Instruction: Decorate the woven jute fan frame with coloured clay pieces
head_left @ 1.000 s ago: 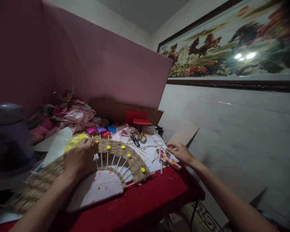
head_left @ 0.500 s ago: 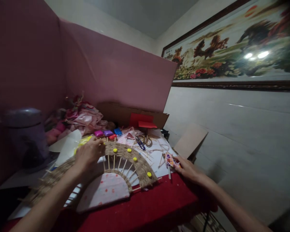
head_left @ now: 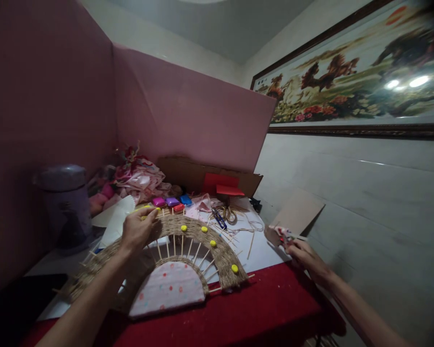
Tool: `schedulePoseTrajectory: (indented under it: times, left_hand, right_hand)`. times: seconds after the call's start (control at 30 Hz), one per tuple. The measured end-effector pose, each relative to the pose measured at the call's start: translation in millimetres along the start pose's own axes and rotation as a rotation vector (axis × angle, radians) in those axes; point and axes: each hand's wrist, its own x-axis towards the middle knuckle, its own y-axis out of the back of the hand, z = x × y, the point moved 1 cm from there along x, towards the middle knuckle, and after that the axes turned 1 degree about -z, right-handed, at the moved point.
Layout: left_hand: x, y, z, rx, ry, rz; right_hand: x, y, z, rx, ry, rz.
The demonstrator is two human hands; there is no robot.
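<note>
A half-round fan [head_left: 224, 258] of woven brown cord over thin sticks leans across the table front, with yellow clay dots [head_left: 213, 243] along its band. Pale cloth with red dots [head_left: 171, 286] covers its inner half-circle. My left hand [head_left: 139, 231] is closed at the fan's upper edge, fingertips pinched on it; something yellow [head_left: 144, 208] shows just behind the fingers. Out to the right, my right hand [head_left: 305, 255] is closed round a small multicoloured patterned piece [head_left: 284, 236] with a pale stick-like part. Blur and fingers hide its kind.
Behind the fan lie clay packets [head_left: 172, 201], blue-handled snips [head_left: 219, 218], loose sticks [head_left: 250, 246] and cord. A lilac flask [head_left: 67, 207] stands left, beside heaped pink cloth [head_left: 141, 178]. Red paper [head_left: 220, 183] rests against cardboard [head_left: 181, 168]; a board [head_left: 298, 212] leans at the wall.
My right hand has lifted the patterned piece from the table's edge and turned it, moving right. The left hand stays at the fan's rim. The whole view has shifted slightly.
</note>
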Motion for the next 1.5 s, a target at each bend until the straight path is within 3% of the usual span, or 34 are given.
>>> schedulePoseTrajectory:
  times: [0.1,0.2,0.33,0.5,0.7,0.83,0.9,1.03,1.13,1.37,1.43,1.5]
  left_hand:
    - [-2.5,1.8,-0.4,-0.042,-0.013,0.051]
    - [-7.8,2.4,3.6,-0.028,-0.049,0.084]
    - [-14.3,-0.8,5.2,-0.006,-0.087,0.11]
    - [-19.4,-4.9,2.4,-0.011,-0.169,0.138]
    - [-19.2,-5.4,-3.0,-0.011,-0.231,0.19]
    - [-20.3,-3.6,-0.1,-0.063,-0.255,0.188]
    - [-24.4,-1.7,10.1,-0.152,-0.26,0.132]
    - [-40.4,-2.7,42.5,-0.357,-0.235,-0.272]
    - [-53.0,-9.7,61.5,-0.403,-0.189,-0.442]
    - [-59.0,-28.9,81.7,-0.399,-0.091,-0.551]
    - [-58.3,-31.2,92.9,-0.4,-0.158,-0.503]
    - [-60.2,-34.0,107.1,-0.404,-0.338,-0.459]
  right_hand:
    - [-5.5,2.2,-12.5,0.152,-0.102,0.039]
    - [-11.9,-4.8,-37.6,0.17,-0.081,0.002]
    - [-21.4,-27.9,-79.7,0.292,-0.022,-0.272]
    - [-24.7,-62.7,-119.3,0.446,-0.001,-0.512]
    - [-18.7,-110.8,-138.5,0.443,-0.009,-0.62]
    - [-17.2,-130.0,-141.3,0.471,-0.003,-0.67]
    - [-18.2,-132.0,-141.0,0.467,0.016,-0.665]
    - [-22.2,-126.8,-138.0,0.388,0.064,-0.66]
    - [-24.6,-120.2,-134.0,0.314,0.108,-0.642]
    - [-26.7,-96.2,-120.1,0.266,0.151,-0.573]
    - [-27.8,-87.2,-115.9,0.224,0.177,-0.553]
    - [-29.9,-79.0,-112.4,0.177,0.19,-0.523]
